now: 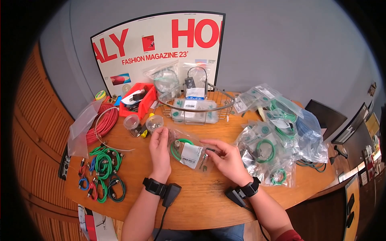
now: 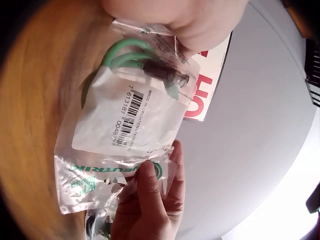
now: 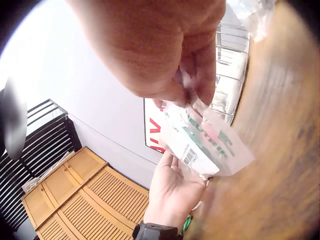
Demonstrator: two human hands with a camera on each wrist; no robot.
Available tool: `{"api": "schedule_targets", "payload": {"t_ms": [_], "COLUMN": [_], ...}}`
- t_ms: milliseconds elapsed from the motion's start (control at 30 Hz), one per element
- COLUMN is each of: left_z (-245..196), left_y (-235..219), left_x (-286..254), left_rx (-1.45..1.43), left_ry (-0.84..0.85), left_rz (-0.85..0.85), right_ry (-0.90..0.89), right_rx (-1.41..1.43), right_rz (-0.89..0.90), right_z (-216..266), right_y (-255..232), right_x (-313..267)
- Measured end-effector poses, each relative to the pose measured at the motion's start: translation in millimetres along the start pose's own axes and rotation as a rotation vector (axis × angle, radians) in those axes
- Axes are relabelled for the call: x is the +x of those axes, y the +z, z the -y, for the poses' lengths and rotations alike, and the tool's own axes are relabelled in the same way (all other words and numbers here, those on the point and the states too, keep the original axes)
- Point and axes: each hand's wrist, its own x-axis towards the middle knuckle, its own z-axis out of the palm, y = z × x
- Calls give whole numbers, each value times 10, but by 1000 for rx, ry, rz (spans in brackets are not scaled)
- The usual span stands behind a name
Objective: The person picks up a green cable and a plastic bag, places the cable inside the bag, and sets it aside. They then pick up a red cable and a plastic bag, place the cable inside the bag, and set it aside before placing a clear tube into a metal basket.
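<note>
A clear plastic bag (image 1: 197, 160) with a coiled green cable (image 1: 175, 149) and a white barcode label (image 1: 190, 156) inside is held up over the table between both hands. My left hand (image 1: 160, 152) holds the bag's left end, near the cable's metal connector (image 2: 165, 75). At the opposite end, my right hand (image 1: 228, 158) pinches the bag between thumb and fingers, by the green printed lettering (image 3: 207, 135). The left wrist view shows the label facing that camera, with the right thumb (image 2: 150, 187) on the plastic.
Bagged green cables (image 1: 265, 150) pile up on the right. Loose green, red and blue cables (image 1: 103, 166) lie left, below a red cable coil (image 1: 105, 122). Behind stand a red bin (image 1: 150, 98), clear cups (image 1: 154, 122) and a wire basket (image 1: 217, 116) with bags.
</note>
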Motion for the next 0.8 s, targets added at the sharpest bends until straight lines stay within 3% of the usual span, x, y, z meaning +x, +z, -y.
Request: {"api": "schedule_targets", "payload": {"t_ms": [67,300,433,500,567,667,733,767,800], "left_z": [-29,-127,79,127,149,39,84,105,125], "left_y": [-8,10,-3,37,60,88,53,23,1], "left_x": [-3,1,-13,-48,-35,-67,-33,-16,-1], "left_rx": [-27,20,142,327,174,201,204,220,235], "left_ry": [-41,-82,-28,32,35,69,75,83,59], "left_rz": [-29,-19,74,106,174,132,121,105,39], "right_ry": [-99,-8,42,22,21,-102,-274,-274,-117], "right_rx": [15,160,233,145,100,66,-89,-98,-65], "right_rz": [-24,-72,-104,-75,1,-50,-58,-58,-23], "right_z": [-2,35,-10,-45,-6,72,84,43,-34], "right_y": [8,-61,-42,-45,-69,-13,-5,-22,-39], "right_x": [-1,15,21,23,6,9,12,8,10]}}
